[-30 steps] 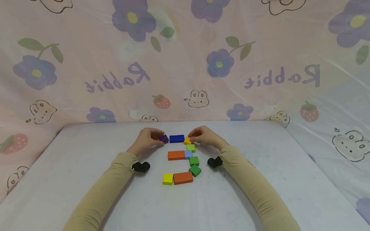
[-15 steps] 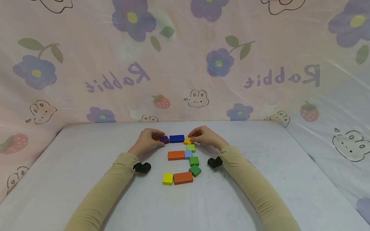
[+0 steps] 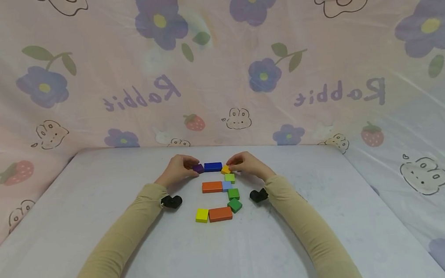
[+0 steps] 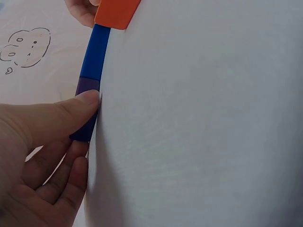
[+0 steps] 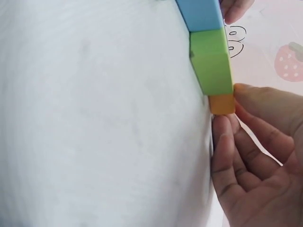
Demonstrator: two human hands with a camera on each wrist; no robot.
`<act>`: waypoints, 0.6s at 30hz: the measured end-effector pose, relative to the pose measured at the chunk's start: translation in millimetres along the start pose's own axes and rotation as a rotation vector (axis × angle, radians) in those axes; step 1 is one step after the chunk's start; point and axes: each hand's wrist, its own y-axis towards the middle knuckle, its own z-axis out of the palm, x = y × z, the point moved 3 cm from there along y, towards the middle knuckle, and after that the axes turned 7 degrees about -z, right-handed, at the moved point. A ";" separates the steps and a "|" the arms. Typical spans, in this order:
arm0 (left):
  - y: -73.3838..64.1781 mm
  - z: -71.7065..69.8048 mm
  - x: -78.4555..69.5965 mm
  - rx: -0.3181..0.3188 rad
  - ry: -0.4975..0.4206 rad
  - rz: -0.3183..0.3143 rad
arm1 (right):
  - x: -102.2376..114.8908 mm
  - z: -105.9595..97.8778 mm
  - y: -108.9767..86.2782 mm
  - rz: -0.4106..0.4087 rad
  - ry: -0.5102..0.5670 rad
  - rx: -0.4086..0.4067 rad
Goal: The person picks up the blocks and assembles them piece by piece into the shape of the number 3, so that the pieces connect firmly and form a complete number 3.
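Note:
My left hand (image 3: 178,168) pinches a purple block (image 3: 198,169) at the far left of a block figure, right at the end of a long dark blue block (image 3: 213,167). In the left wrist view the thumb (image 4: 89,97) lies over the purple block's side. At the other end of the blue block, my right hand (image 3: 247,164) has thumb and fingers on a small yellow-orange block (image 3: 226,169). Below that one sits a light green block (image 3: 229,179); the right wrist view shows the yellow-orange block (image 5: 221,104) partly behind the light green block (image 5: 213,71).
Nearer on the white table (image 3: 169,258) lie an orange block (image 3: 212,187), a light blue block (image 3: 227,186), a green block (image 3: 233,194), a turned darker green block (image 3: 234,205), a second orange block (image 3: 220,214) and a yellow block (image 3: 202,215). A printed curtain (image 3: 218,90) hangs behind.
My left hand has shifted slightly right, bringing the purple block closer to the blue block's end and turning it a little. The right hand and the other blocks have stayed put.

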 end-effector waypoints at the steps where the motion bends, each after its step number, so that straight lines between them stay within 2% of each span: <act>1: 0.1 0.1 0.2 0.001 0.000 0.000 | 0.0 0.1 -0.1 0.000 0.003 0.000; 18: 1.6 -0.4 1.0 0.001 0.011 0.008 | -0.3 0.5 0.8 0.017 0.022 0.004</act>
